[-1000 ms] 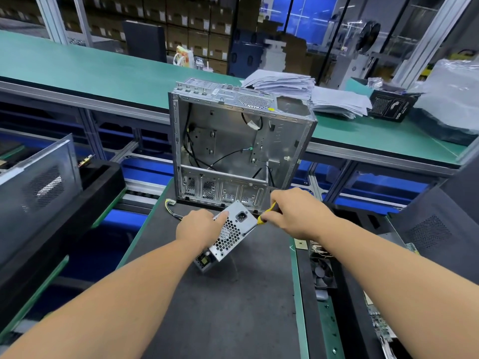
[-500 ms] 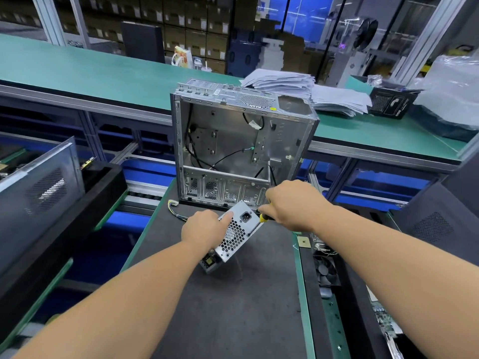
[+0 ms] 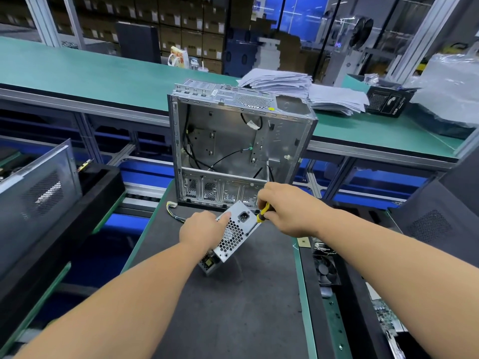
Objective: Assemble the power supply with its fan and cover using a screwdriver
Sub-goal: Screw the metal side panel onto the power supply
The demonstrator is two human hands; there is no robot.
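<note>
Both forearms extended, left grip [image 3: 201, 229] curled with forefinger straight, right grip [image 3: 286, 209] fisted

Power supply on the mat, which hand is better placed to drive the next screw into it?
The right hand. It already grips the yellow-handled screwdriver, with its tip at the power supply edge. The left hand is holding the unit tilted on the mat, so it is best kept steadying.

A perforated silver metal power supply [image 3: 234, 234] lies on the dark grey mat [image 3: 220, 307], before an open silver computer case [image 3: 233, 151]; stacked white papers [image 3: 298, 86] behind.
</note>
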